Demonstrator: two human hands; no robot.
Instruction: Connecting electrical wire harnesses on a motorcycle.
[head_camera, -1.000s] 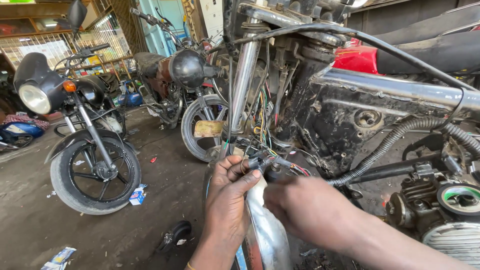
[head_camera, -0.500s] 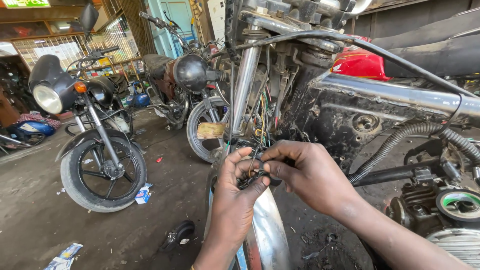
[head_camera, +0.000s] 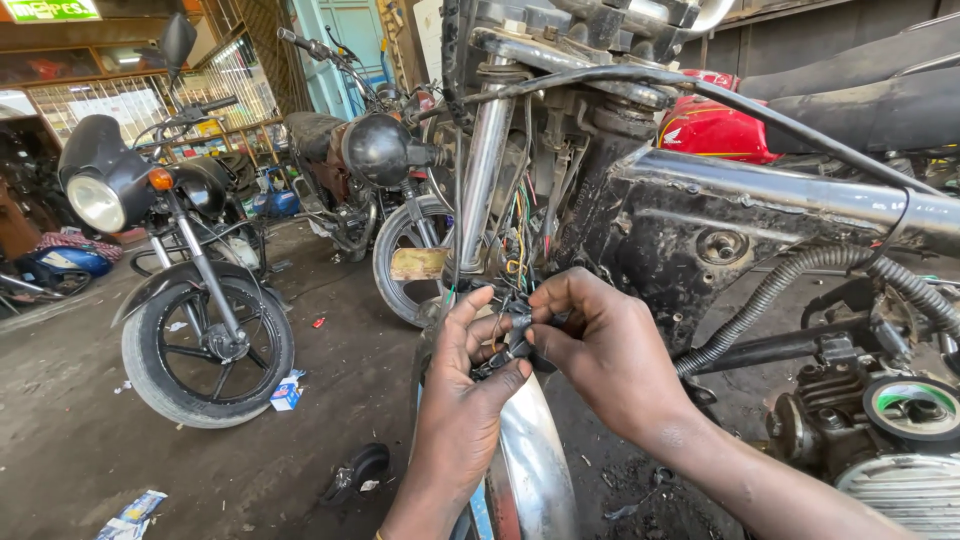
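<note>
My left hand and my right hand meet in front of a stripped motorcycle frame. Both pinch a small black wire connector at the end of a bundle of coloured wires that hangs down beside the chrome fork tube. The left hand's fingers curl around it from below; the right hand's thumb and fingers grip it from the right. Below the hands curves the chrome front fender.
A black motorcycle with a round headlight stands at left, another motorcycle behind it. A ribbed grey hose and a roll of tape on the engine are at right. Litter lies on the dirty concrete floor.
Both hands have risen from the fender to the wire bundle and closed together on the connector. The view has shifted slightly closer to the frame.
</note>
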